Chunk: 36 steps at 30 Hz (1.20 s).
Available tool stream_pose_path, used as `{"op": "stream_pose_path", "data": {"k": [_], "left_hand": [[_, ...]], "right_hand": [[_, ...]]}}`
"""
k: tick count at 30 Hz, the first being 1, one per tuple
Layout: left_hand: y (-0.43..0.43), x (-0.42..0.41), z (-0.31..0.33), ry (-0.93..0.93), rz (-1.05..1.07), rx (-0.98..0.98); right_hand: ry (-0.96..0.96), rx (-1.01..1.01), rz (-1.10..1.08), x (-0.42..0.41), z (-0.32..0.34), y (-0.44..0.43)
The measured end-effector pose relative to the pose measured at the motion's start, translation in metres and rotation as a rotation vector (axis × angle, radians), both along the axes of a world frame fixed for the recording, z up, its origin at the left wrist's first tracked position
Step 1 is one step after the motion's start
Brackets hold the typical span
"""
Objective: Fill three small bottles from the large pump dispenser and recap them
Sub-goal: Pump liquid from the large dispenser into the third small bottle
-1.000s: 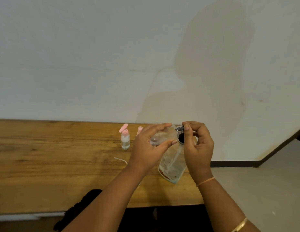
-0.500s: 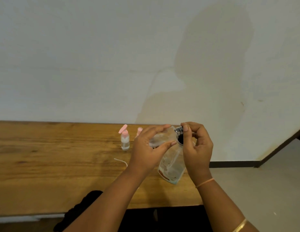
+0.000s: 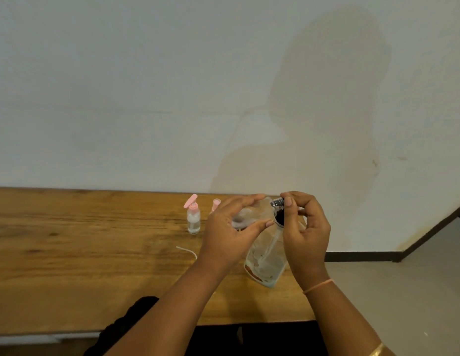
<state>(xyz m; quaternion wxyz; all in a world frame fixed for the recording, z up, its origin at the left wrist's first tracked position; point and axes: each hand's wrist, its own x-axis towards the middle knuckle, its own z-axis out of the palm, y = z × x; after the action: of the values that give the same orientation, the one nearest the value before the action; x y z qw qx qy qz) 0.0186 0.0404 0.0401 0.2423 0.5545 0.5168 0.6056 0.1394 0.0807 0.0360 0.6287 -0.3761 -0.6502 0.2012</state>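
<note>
Head view | left hand [image 3: 228,232] curled round small clear bottle [image 3: 249,214], held beside the nozzle, likely to catch flow | right hand [image 3: 306,235] pinches pump head [image 3: 278,202] of large dispenser [image 3: 264,255], near table [image 3: 69,253] right edge | pink-capped bottle [image 3: 193,219] parked by far edge

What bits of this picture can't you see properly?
Head view only:
1. The small bottle: clear, blurred, wrapped by the left hand; fill level unreadable.
2. Second pink-topped bottle: only its top shows behind that hand.
3. The large dispenser: base markings too small; the right hand, pinching the pump nozzle, covers its side.
</note>
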Motion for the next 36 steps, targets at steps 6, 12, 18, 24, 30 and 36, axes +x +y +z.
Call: {"op": "stream_pose_path", "data": {"k": [6,12,18,24,30,36], "left_hand": [[-0.001,0.002,0.005,-0.015,0.006,0.028],[-0.003,0.002,0.004,-0.003,0.008,0.029],[-0.003,-0.002,0.000,-0.006,0.008,-0.014],[-0.003,0.002,0.007,-0.030,0.008,0.052],[-0.001,0.004,0.002,-0.019,0.013,0.033],[-0.002,0.003,-0.001,-0.072,0.004,0.021]], "right_hand": [[0.119,-0.056,0.046,-0.002,0.009,-0.004],[0.071,-0.036,0.035,0.001,0.006,-0.005],[0.024,-0.019,0.019,-0.001,0.001,-0.004],[0.082,-0.049,0.028,-0.002,0.010,-0.004],[0.021,0.013,-0.018,0.000,0.003,-0.001],[0.048,0.003,-0.011,-0.005,0.005,-0.005]]}}
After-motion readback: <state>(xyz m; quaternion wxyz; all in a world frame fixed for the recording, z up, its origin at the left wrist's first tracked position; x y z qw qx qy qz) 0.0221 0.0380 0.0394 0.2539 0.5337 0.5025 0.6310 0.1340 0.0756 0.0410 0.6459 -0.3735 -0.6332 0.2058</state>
